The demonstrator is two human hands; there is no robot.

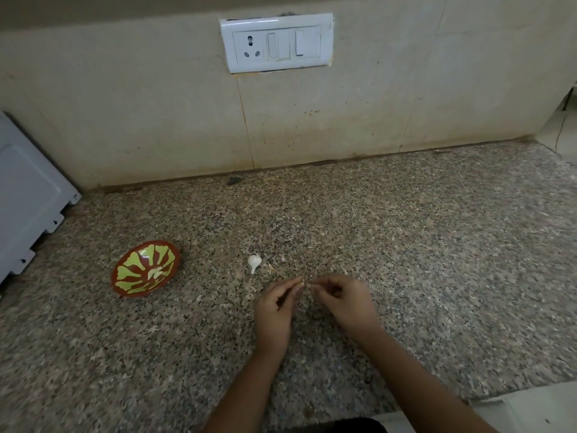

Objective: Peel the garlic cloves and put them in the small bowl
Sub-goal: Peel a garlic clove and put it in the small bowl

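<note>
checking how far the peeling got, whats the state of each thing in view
small bowl: upright on the counter, holds peeled cloves
garlic clove: lying on the counter, skin on, untouched
peel scraps: loose beside that clove
left hand: fingertips near the right hand's; anything pinched is too small to tell
right hand: fingers curled, contents unclear
socket: nothing plugged in

A speckled granite counter (406, 245) ran up to a beige, lightly stained tiled wall (125, 104), where a white switch plate (277, 42) carried one socket and two switches, and a pale grey appliance (28, 198) stood at the counter's left edge.
</note>
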